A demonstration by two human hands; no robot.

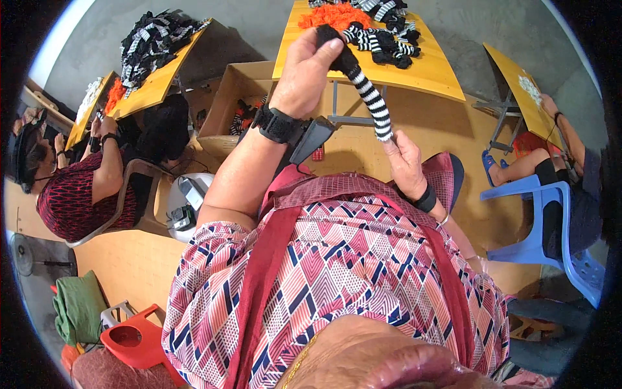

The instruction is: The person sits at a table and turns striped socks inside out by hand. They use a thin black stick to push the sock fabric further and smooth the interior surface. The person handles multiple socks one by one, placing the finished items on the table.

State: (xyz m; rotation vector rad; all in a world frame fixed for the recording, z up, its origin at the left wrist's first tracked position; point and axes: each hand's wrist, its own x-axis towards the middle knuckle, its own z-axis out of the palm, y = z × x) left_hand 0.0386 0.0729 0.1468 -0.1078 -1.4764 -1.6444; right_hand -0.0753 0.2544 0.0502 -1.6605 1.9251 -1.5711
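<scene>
Before the yellow table (427, 79), I see a striped knit piece (367, 94) slant down rightward. Left hand (302, 76) clamps its black upper end; right hand (407, 167) pinches the lower tip.

Your knit piece (363, 84) is plain black at one end, then goes full-on black-and-white stripes. Your tabletop (427, 84) is a warm yellow, the fluffy pile (330, 17) is super bright orange, and your shirt (343, 266) is all pink, navy and white geometric shapes with a maroon apron (337, 187). Oh, and the plastic chair (585, 275) is light blue.
</scene>
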